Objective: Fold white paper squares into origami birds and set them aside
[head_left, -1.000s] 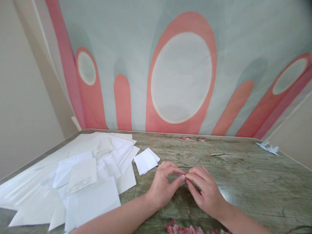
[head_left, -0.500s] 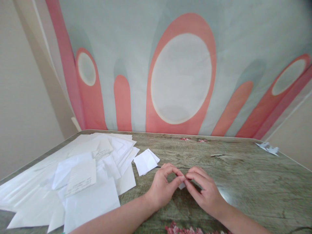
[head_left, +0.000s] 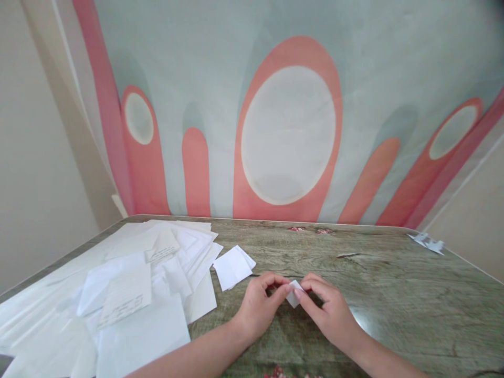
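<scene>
A small folded piece of white paper (head_left: 293,297) is pinched between both hands above the wooden table. My left hand (head_left: 260,300) grips its left side with thumb and forefinger. From the right, my right hand (head_left: 327,304) pinches the same piece, its thumb lying across the near face. The paper is tilted with one corner pointing down, and the fingertips hide part of its edges. A few small white paper squares (head_left: 233,268) lie on the table just beyond my left hand.
A large spread of loose white sheets (head_left: 145,331) covers the table's left side, some bearing handwriting. Folded white paper shapes (head_left: 427,243) stand at the far right corner. The wood-grain table (head_left: 425,299) meets a patterned wall hanging (head_left: 220,173) at its back edge.
The fingertips have drawn slightly apart, and more of the small folded paper shows between them. The view has shifted a little, while the sheets and squares stay in place.
</scene>
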`<state>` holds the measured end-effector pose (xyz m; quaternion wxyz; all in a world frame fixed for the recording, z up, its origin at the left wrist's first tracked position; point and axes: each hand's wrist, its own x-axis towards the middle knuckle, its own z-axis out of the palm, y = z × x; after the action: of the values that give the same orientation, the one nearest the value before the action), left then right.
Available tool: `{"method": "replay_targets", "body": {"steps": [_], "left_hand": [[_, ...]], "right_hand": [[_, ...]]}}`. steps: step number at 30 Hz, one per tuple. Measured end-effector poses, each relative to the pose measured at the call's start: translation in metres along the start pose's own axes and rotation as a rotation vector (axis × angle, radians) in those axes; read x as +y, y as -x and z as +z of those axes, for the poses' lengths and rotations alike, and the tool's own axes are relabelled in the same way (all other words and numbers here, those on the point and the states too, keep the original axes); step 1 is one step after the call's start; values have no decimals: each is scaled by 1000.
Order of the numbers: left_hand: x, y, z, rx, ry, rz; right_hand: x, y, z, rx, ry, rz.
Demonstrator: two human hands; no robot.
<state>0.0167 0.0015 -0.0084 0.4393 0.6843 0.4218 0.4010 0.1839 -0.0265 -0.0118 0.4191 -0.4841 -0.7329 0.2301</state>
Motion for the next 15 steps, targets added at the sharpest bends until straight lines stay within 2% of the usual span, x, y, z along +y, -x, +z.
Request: {"method": "replay_targets", "body": {"steps": [10,15], "left_hand": [[-7,-1,2,-26,102,-31],[-5,-1,2,-42,119,-39]], "right_hand": [[2,-2,0,-90,-63,113],[2,-1,0,-85,-58,108]]}}
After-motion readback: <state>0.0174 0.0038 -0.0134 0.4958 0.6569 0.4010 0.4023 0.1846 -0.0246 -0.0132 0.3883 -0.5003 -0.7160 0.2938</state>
